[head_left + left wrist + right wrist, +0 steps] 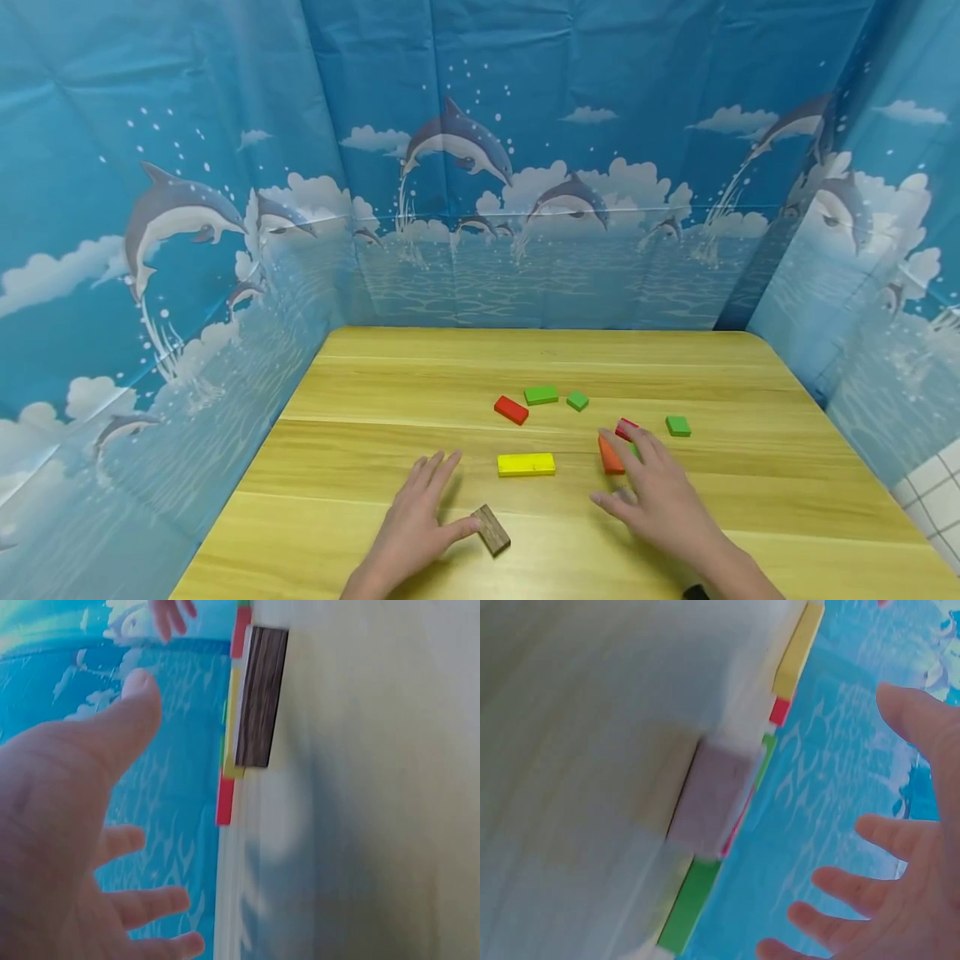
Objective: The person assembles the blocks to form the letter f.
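Above a wood-grained table (pixel 300 533), a left hand (pixel 416 521) spreads over the near side; lowered loosely, we judge, its thumb could clip the brown block (pixel 492 531) and spin it askew. At centre, we think the yellow block (pixel 526 465) could be knocked by either hand swinging inward. Farther right, a right hand (pixel 660 496) masks part of a cluster, so a blind grasp could catch two pieces or shove the orange block (pixel 609 457) into the pink block (pixel 627 428).

Left to right again, we see the brown block just off the left thumb's tip, a gap showing in the left wrist view, those fingers apart and empty. The yellow block lies between the hands, clear of both. The orange block shows partly behind the right forefinger; the right fingers are apart, holding nothing, and well off a purple block (pixel 716 796) in the right wrist view.
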`<action>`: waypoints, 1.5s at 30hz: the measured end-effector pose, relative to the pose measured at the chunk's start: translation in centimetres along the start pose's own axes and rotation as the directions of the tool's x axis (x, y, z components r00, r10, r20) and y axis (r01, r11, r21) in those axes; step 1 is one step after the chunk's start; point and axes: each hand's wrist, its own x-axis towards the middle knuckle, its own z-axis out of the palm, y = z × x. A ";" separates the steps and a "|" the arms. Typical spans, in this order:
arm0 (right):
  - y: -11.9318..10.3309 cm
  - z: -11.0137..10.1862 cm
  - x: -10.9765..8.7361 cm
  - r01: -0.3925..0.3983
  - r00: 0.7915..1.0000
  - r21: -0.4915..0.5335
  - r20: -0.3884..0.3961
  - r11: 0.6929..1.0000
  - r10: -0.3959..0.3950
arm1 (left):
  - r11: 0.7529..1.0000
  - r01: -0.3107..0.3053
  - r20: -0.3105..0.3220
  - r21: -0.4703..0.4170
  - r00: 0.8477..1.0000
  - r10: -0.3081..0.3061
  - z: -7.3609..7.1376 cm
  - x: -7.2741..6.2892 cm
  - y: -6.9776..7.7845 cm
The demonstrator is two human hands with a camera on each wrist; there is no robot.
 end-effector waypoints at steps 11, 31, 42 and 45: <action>-3.1 2.1 1.3 0.056 0.995 0.137 0.074 0.989 -0.067 | 0.999 -0.031 0.023 -0.025 0.999 0.031 1.3 0.0 0.7; -7.2 4.5 3.2 0.218 0.937 0.215 0.229 0.952 -0.266 | 0.999 -0.006 0.092 0.049 0.996 0.002 1.9 0.3 1.3; -8.4 5.2 3.5 0.304 0.894 0.238 0.263 0.923 -0.362 | 0.998 -0.034 0.162 0.048 0.986 0.026 1.8 0.1 1.5; -8.6 5.5 3.6 0.316 0.886 0.250 0.267 0.915 -0.379 | 0.996 -0.068 0.157 0.049 0.986 0.060 1.8 0.2 1.5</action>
